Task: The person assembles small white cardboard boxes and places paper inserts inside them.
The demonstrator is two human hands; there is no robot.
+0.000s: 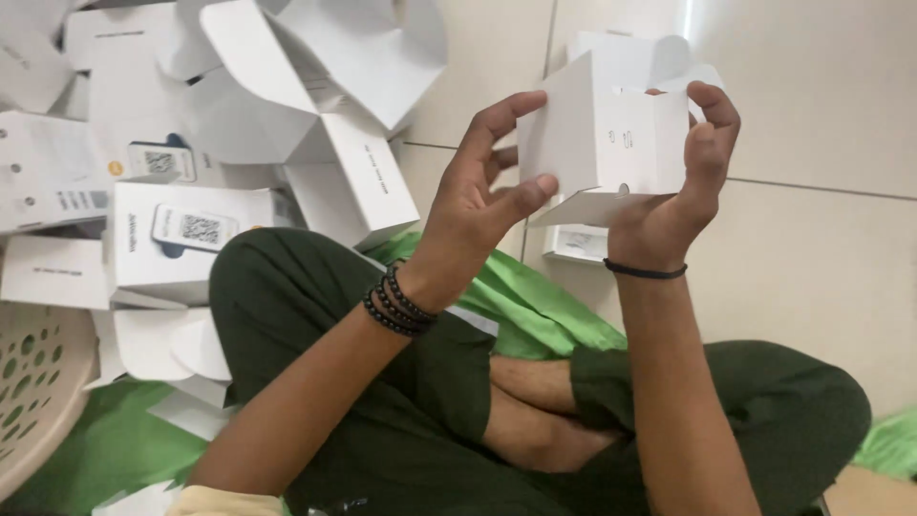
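I hold a small white cardboard box (611, 143) up in front of me with both hands. My left hand (478, 205) pinches its left side panel between thumb and fingers. My right hand (683, 186) wraps the right side, fingers curled over the top edge near an open flap. The box is partly folded, with a bottom flap sticking out. My crossed legs in dark green trousers (401, 382) lie below.
A heap of white folded and flat boxes (191, 143) lies on the floor at the upper left. A beige perforated basket (33, 382) sits at the left edge. Green cloth (535, 306) spreads under my legs. Another white box (578, 244) rests on the tiled floor behind my hands.
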